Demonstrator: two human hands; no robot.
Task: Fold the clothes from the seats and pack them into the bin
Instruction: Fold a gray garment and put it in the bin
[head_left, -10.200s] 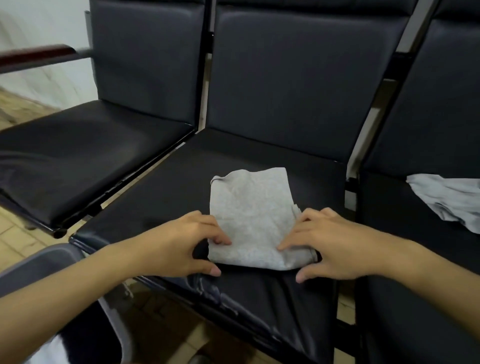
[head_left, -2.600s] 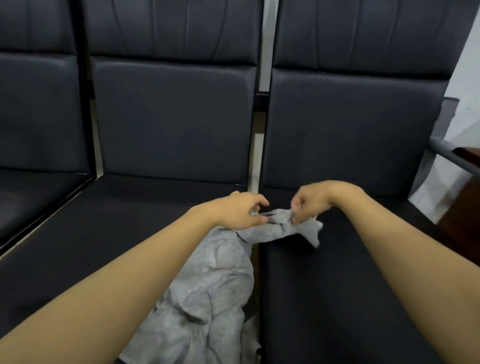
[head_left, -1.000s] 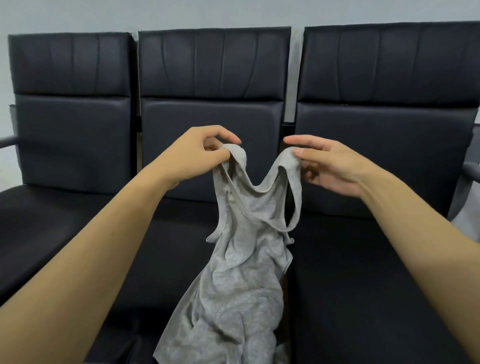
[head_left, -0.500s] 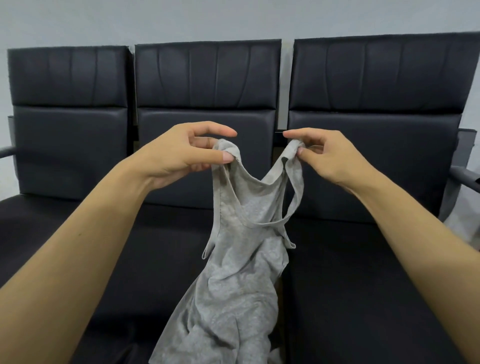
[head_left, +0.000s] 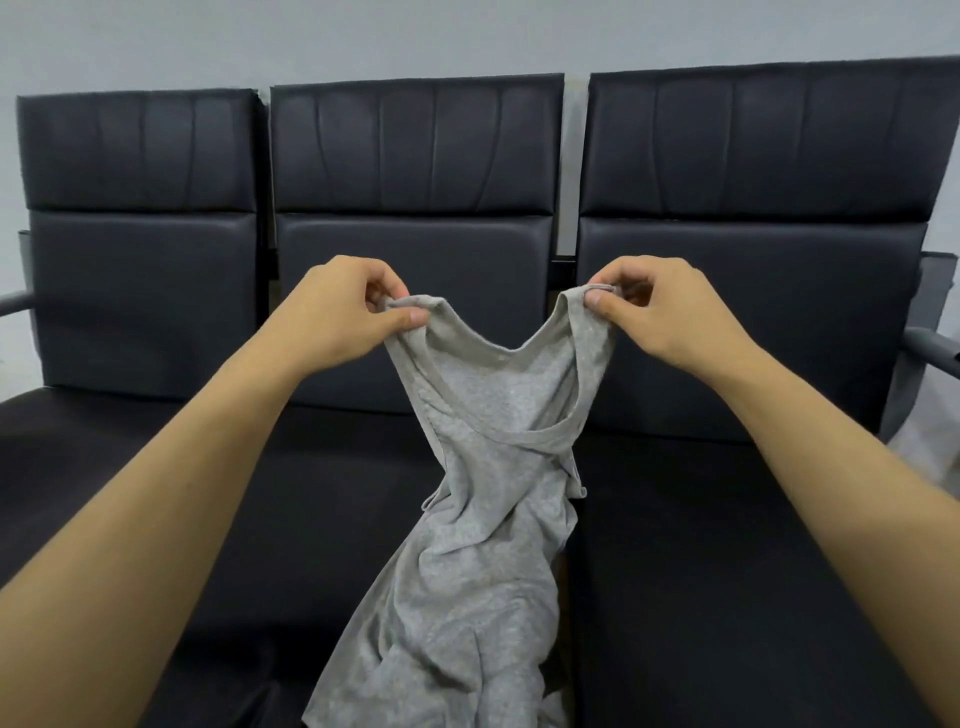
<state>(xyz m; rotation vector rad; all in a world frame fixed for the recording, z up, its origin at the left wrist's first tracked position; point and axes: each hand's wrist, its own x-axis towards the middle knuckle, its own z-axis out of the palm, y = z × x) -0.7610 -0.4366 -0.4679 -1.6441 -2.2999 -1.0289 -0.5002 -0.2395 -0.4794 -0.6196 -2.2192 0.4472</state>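
Note:
A grey tank top (head_left: 483, 545) hangs in the air in front of a row of black seats (head_left: 727, 545). My left hand (head_left: 343, 317) pinches its left shoulder strap between thumb and fingers. My right hand (head_left: 660, 312) pinches the right strap the same way. The neckline sags in a curve between the two hands. The crumpled lower part of the top drops over the gap between the middle and right seats and runs out of the bottom of the frame. The bin is not in view.
Three black padded seats stand side by side against a pale wall. A grey armrest (head_left: 930, 345) sticks out at the right end, another armrest (head_left: 15, 301) at the left. A pale patch of something (head_left: 924, 441) shows at the right edge.
My hands have drawn apart, spreading the two straps wider and opening the neckline. Earlier the top lay on the seat and was lifted up.

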